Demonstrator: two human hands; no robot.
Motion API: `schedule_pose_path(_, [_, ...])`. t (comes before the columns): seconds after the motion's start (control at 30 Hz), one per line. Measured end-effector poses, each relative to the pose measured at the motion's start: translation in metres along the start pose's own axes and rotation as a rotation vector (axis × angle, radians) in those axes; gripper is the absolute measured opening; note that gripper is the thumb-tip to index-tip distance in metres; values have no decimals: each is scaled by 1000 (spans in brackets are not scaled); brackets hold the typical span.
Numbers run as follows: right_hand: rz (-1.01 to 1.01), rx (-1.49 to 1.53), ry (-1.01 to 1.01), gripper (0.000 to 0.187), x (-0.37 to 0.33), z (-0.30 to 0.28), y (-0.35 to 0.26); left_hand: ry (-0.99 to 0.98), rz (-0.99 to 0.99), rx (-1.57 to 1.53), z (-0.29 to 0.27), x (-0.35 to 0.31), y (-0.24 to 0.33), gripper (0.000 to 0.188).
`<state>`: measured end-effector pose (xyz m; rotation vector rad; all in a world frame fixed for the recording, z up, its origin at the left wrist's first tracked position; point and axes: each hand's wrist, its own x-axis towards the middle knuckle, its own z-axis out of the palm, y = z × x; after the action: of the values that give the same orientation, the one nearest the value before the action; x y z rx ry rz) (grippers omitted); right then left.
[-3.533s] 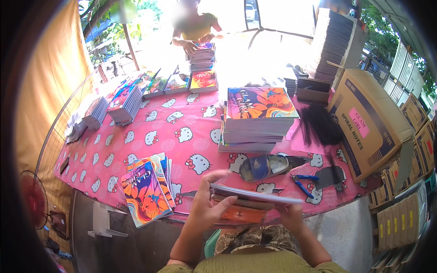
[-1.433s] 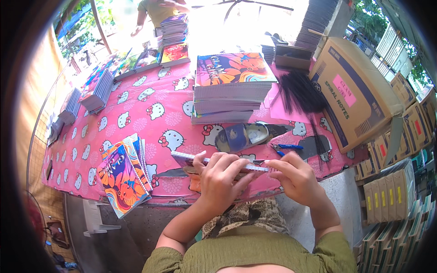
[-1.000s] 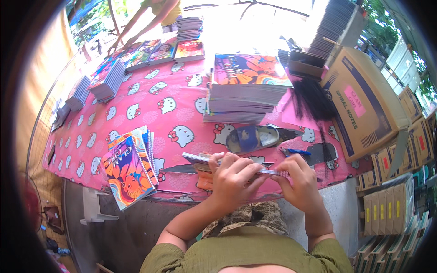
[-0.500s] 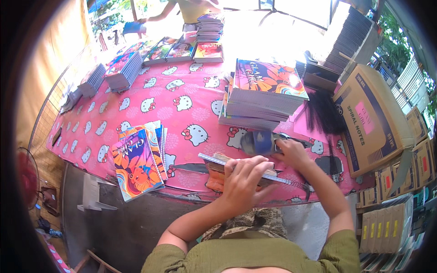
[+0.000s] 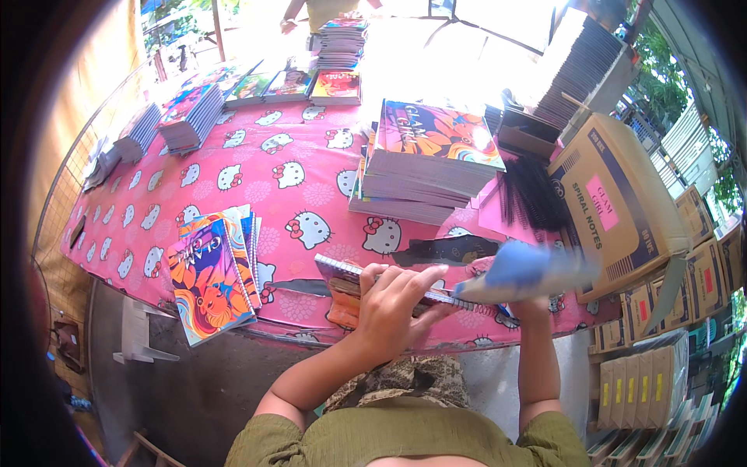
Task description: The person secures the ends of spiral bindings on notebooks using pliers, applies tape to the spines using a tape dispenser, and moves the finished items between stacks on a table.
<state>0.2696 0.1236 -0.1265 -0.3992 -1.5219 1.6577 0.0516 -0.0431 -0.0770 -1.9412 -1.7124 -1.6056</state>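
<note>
My left hand [image 5: 395, 307] is closed over a spiral notebook [image 5: 336, 267], holding it on its edge near the front of the table. A black wire coil [image 5: 486, 311] runs along the notebook's edge towards my right hand. Under the notebook sits a worn orange block [image 5: 345, 309]. At the coil's end, my right hand [image 5: 531, 309] grips a blue and grey hand tool [image 5: 529, 272]. Motion smears the tool, so its kind is unclear, and it hides part of the fingers. Finished-looking spiral notebooks [image 5: 214, 272] with orange and purple covers lie overlapped to the left.
A tall stack of notebooks [image 5: 436, 156] stands ahead, beside loose black coils [image 5: 533, 194] and an open carton [image 5: 622, 202]. More book stacks [image 5: 191, 117] line the far left of the pink tablecloth [image 5: 303, 194]. A person [image 5: 331, 12] stands beyond the table.
My right hand has lifted the blue tool off the table and brought it right and nearer, beside the coil's end. My left hand still holds the notebook. The view has shifted slightly.
</note>
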Motion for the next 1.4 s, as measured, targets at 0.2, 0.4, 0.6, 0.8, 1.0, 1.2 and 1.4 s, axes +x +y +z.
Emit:
schedule_pose_path(0.2, [-111,-758,-452,43,29,32,-36,-61,-58,23,-1,-3,-1,76])
schedule_pose_path(0.4, [218,-306,-349,55,13,30,-20,-104,-125,-5,-1,-6,-1,69])
schedule_pose_path(0.6, [264,295,-244,44,27,11,4,-116,-245,387,-29,-3,0,44])
schedule_pose_path(0.8, [389,326,-167,45,37,23,10,-9,-271,199,-29,-11,-12,31])
schedule_pose_path(1.0, [12,-842,-329,46,54,53,-26,-96,-241,248,-39,-7,-14,31])
schedule_pose_path(1.2, [-31,-753,-348,40,62,70,-14,-75,-297,189,-43,0,-12,32])
schedule_pose_path(1.4, [1,-687,-459,33,67,75,2,-33,-313,128,-47,-3,-19,42])
